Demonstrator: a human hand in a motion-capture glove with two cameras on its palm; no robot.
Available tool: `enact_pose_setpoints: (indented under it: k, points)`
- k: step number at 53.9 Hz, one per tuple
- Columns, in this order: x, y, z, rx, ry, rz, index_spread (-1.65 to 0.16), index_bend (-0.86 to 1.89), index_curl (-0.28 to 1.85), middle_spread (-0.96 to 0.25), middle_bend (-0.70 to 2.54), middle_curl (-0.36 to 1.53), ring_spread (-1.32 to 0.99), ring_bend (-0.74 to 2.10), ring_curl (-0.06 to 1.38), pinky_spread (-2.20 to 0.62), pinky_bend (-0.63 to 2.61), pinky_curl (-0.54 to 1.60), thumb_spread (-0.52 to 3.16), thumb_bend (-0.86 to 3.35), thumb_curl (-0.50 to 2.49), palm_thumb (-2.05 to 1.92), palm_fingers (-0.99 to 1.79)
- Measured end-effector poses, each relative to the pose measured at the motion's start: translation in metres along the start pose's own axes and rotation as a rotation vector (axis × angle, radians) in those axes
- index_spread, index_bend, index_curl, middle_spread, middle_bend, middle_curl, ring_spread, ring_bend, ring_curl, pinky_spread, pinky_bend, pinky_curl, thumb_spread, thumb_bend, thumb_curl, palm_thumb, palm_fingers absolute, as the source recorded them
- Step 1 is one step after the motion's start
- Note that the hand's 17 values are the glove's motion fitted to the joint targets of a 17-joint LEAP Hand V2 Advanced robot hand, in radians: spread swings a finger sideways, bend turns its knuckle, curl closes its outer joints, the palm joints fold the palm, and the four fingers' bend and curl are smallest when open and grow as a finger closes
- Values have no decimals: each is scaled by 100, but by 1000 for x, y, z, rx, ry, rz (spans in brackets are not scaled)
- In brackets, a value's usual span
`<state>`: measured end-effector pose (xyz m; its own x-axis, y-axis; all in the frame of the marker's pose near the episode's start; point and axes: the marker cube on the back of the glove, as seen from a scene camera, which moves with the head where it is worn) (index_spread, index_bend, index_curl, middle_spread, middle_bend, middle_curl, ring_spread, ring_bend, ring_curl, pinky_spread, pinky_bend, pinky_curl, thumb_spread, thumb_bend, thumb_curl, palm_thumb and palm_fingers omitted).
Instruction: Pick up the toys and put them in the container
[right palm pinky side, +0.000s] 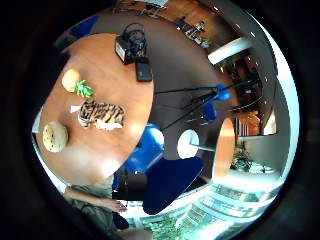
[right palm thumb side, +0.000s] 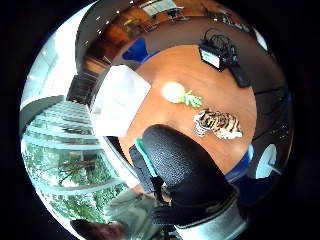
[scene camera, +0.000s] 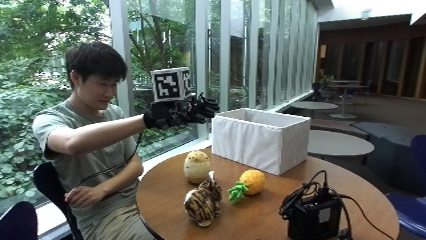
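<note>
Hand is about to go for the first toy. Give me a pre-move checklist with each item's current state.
1. Gloved right hand empty, fingers spread: ok.
2. White container upright, top open: ok.
3. Tiger toy, pineapple toy and round cream toy on the table, none in the container yet: ok.
4. Hand raised above the table, touching no toy: ok.
5. Black device with cables sits apart from the toys: ok.
6. Container's inside empty: cannot tell.
</note>
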<state>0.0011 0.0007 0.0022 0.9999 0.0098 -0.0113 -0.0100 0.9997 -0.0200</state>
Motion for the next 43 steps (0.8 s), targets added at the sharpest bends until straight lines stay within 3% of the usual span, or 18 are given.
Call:
enact_pose_setpoints:
  k: [13,27,43]
  points:
    - [-7,4,-9,-78,53,16,-15,3,3,-1,12,9,-6,27,12,-4,65,23,96,-7,5,-10,-32]
    - [-29,15,-27,9,73,-29,-17,4,6,-1,14,15,-7,28,19,-4,64,27,111,-7,10,-10,-26]
    - [-35,18,-19,-26,88,-11,-19,4,8,-2,13,19,-9,34,25,-4,66,31,117,-6,13,-9,-25]
